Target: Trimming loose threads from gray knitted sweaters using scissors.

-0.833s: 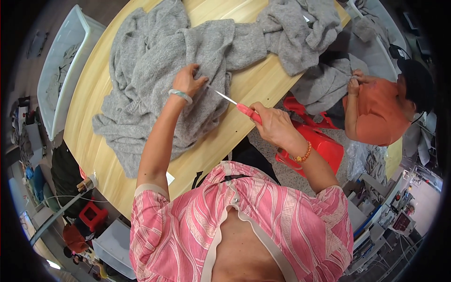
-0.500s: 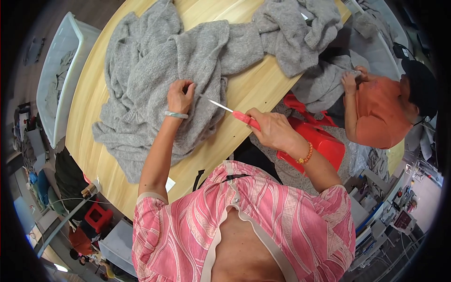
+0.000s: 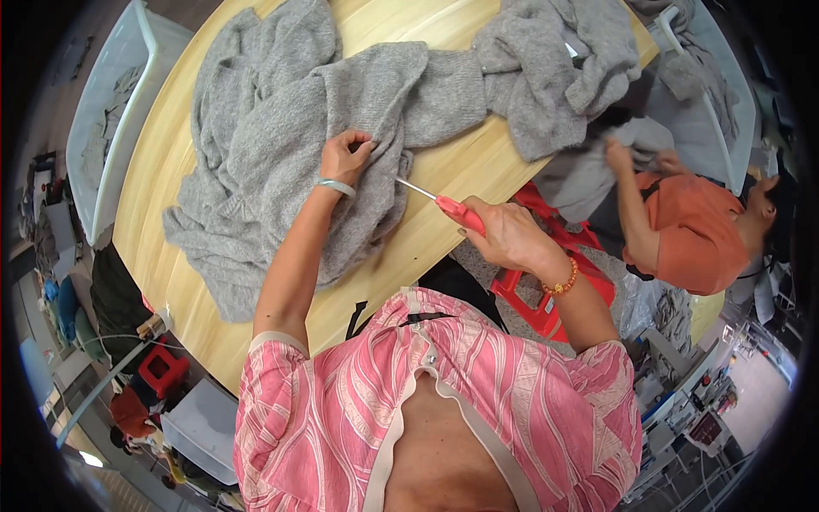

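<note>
A grey knit garment [image 3: 256, 145] lies heaped across the light wooden table. My left hand [image 3: 345, 160] rests over it with thumb and fingers pinched together; what sits between the fingertips is too small to make out. In my right hand [image 3: 510, 236] is a red-handled tool with a thin metal shaft [image 3: 461, 215], gripped by its handle. The shaft points left toward the garment, its tip close to the knit below my left fingertips. Whether the tip touches the knit cannot be seen clearly.
More grey knitwear [image 3: 546, 77] lies at the table's far right. Beyond the table [image 3: 461, 171] edge, a person in an orange shirt [image 3: 687, 230] handles grey cloth beside a red stool [image 3: 546, 311]. Translucent bins [image 3: 141, 94] with knitwear stand on both sides.
My left hand has shifted slightly right and up. The tool's tip has moved right, away from my left hand. The co-worker's arms and cloth have moved.
</note>
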{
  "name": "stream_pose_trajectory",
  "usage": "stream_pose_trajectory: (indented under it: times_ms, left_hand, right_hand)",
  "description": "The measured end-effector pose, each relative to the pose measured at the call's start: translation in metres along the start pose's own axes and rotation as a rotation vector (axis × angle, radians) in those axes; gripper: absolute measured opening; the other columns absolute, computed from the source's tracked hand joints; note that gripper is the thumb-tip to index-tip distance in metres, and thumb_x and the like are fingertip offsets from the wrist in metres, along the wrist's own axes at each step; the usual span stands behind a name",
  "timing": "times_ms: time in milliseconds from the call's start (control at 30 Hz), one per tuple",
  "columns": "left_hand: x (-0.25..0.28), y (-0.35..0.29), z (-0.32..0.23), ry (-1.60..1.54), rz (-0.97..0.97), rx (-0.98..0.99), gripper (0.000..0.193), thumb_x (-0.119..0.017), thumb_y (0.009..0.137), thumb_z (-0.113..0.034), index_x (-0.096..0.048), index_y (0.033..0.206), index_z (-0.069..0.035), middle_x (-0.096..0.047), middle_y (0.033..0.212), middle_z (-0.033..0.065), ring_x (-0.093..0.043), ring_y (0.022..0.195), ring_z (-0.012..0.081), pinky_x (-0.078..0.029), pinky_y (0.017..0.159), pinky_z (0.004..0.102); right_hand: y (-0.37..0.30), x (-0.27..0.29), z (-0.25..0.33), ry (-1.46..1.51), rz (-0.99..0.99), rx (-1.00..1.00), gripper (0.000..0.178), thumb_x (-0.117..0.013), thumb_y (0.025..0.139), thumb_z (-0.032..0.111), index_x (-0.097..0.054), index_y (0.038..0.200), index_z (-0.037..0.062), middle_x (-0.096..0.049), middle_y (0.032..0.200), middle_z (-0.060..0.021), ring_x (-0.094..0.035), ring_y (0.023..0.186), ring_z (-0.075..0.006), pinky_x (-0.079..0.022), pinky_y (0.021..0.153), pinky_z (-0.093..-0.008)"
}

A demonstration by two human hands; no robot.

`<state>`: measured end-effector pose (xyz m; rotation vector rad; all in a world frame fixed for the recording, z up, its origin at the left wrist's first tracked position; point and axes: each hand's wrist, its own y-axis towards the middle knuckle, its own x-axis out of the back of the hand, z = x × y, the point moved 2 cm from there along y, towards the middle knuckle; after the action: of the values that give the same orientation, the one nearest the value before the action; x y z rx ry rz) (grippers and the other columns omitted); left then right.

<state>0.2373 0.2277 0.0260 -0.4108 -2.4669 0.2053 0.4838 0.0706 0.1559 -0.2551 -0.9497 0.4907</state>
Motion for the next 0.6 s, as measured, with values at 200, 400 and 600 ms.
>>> stream_pose_trajectory:
  times_ms: [200, 400, 600]
  left_hand:
    - [0.023, -0.055, 0.023, 0.025, -0.147, -0.069, 0.015, -0.058, 0.079, -0.005, -0.068, 0.089, -0.004, -0.067, 0.085, 0.0104, -0.064, 0.081, 0.022, -0.049, 0.076, 0.0316]
    - [0.053, -0.156, -0.033, 0.74, -0.404, -0.289, 0.044, -0.071, 0.071, -0.021, -0.058, 0.111, -0.006, -0.061, 0.103, 0.0151, -0.055, 0.102, 0.03, -0.039, 0.092, 0.0389]
    - [0.094, -0.185, 0.022, 0.319, 0.232, -0.053, 0.039, -0.071, 0.073, -0.017, -0.062, 0.108, -0.001, -0.066, 0.084, 0.0099, -0.062, 0.078, 0.0315, -0.05, 0.074, 0.0377]
  right_hand:
    - [-0.004, -0.004, 0.02, -0.011, 0.086, 0.06, 0.029, -0.059, 0.085, 0.024, -0.05, 0.106, 0.0068, -0.062, 0.076, -0.0231, -0.06, 0.073, -0.0443, -0.047, 0.068, -0.0511]
    - [-0.007, -0.01, 0.022, -0.013, -0.072, -0.01, 0.023, -0.058, 0.086, 0.02, -0.051, 0.104, 0.0075, -0.06, 0.071, -0.0222, -0.06, 0.072, -0.042, -0.046, 0.064, -0.0523]
    - [-0.017, -0.05, 0.045, -0.055, -0.149, -0.129, 0.024, -0.058, 0.086, 0.021, -0.052, 0.106, 0.0086, -0.061, 0.075, -0.0219, -0.06, 0.075, -0.0428, -0.046, 0.065, -0.0516]
